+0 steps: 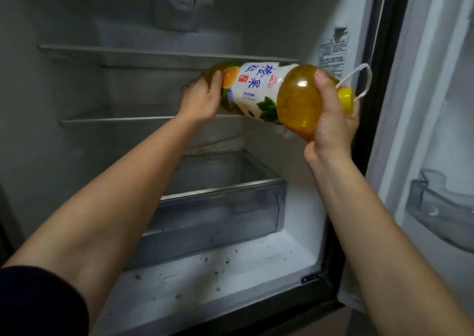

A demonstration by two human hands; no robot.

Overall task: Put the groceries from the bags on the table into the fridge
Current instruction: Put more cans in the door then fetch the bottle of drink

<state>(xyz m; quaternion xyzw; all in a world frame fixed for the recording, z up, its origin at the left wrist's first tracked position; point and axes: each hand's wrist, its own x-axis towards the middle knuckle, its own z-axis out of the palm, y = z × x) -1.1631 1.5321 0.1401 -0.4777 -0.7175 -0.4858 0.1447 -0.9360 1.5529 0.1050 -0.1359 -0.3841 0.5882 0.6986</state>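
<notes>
Juice bottle [259, 92] held sideways inside open fridge [77, 84], between two shelves. Left hand [202, 97] cups base; right hand [333, 123] grips shoulder near yellow cap [346, 100]. Clear drawer [218, 215] below.

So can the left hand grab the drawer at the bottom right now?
Probably not yet. The left hand is busy holding the base of the juice bottle, with the right hand at its neck. Nothing blocks the way to the drawer itself.

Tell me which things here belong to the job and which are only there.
Job:
juice bottle, held sideways
left hand at its base
right hand near its cap
middle shelf

Only there:
drawer
top shelf
door bin
</notes>
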